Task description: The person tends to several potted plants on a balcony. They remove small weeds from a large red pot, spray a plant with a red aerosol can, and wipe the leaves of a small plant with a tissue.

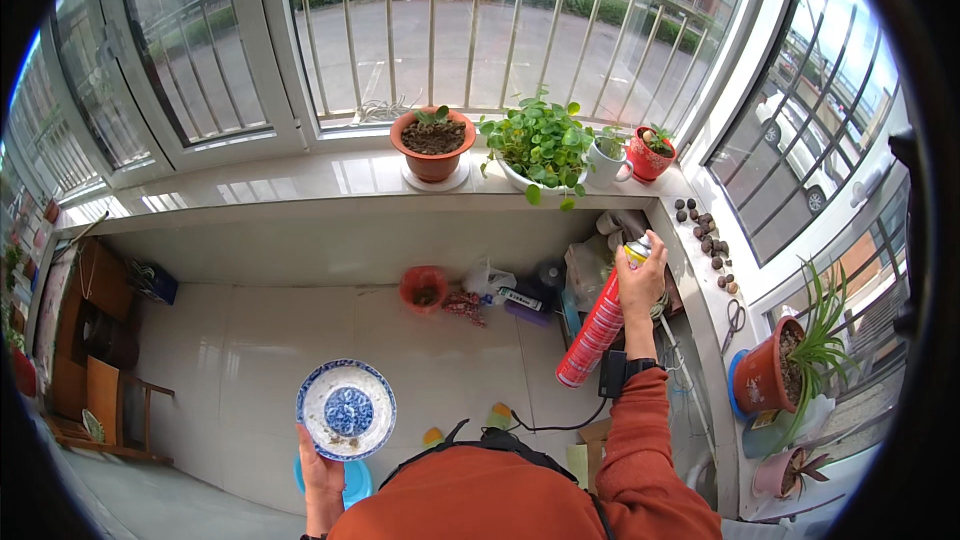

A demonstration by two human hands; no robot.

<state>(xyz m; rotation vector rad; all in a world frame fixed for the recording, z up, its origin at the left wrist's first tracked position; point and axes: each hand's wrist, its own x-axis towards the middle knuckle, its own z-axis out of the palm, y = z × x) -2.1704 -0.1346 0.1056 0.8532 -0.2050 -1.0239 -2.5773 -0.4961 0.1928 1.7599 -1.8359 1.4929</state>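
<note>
My left hand (321, 475) grips the lower left rim of a blue-and-white patterned plate (372, 381). The plate's inside faces up, with some brown dirt specks near its lower edge. A light blue basin (357, 481) shows partly behind the plate and hand. My right hand (643, 285) is wrapped round the top of a tall red aerosol can (592, 340) with a yellow upper band. The can slants, its base toward the lower left and its nozzle end up by my fingers. On the sill beyond stands a leafy green plant (541, 138) in a white bowl.
Also on the sill are a terracotta pot (433, 168), a white mug (606, 170) and a red pot (650, 157). Dark round nuts (712, 245), scissors (735, 318) and a spiky plant's pot (770, 370) line the right ledge. A red bucket (423, 290) and bags stand below.
</note>
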